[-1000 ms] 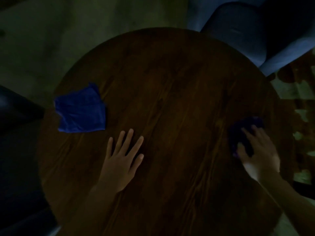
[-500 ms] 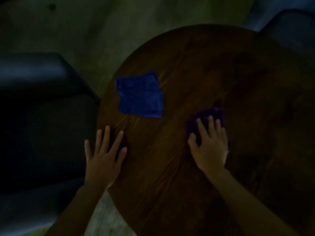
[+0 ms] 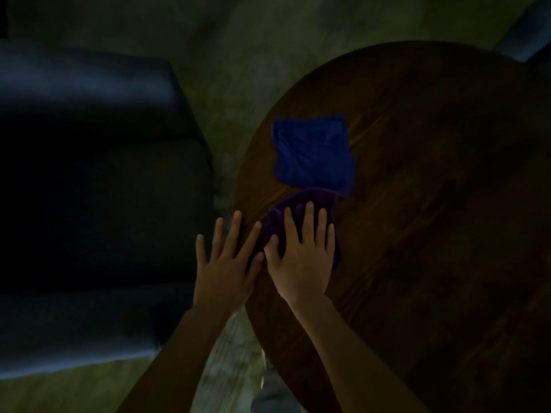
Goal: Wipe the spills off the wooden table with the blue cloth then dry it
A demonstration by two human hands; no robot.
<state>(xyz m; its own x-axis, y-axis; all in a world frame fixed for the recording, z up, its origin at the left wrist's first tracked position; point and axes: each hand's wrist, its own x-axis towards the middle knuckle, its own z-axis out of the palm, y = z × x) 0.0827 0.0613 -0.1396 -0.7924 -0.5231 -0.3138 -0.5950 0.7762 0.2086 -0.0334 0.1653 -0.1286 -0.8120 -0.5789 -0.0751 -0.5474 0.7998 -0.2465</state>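
Observation:
The scene is very dim. A round wooden table (image 3: 432,234) fills the right side. A blue cloth (image 3: 313,153) lies spread flat near its left edge, with no hand on it. Just in front of it, my right hand (image 3: 301,254) presses flat, fingers spread, on a darker purple cloth (image 3: 310,198), whose far edge touches the blue cloth. Beside it, my left hand (image 3: 226,260) rests flat on the table's left rim with fingers apart, holding nothing. No spill is discernible in this light.
A dark upholstered seat (image 3: 89,189) stands close to the left of the table. Another dark chair (image 3: 530,37) shows at the top right corner. Pale floor (image 3: 232,353) lies between seat and table.
My right hand has slid the purple cloth leftwards across the table, from the right side up to the blue cloth. The view has swung left. My left hand now lies beside the right.

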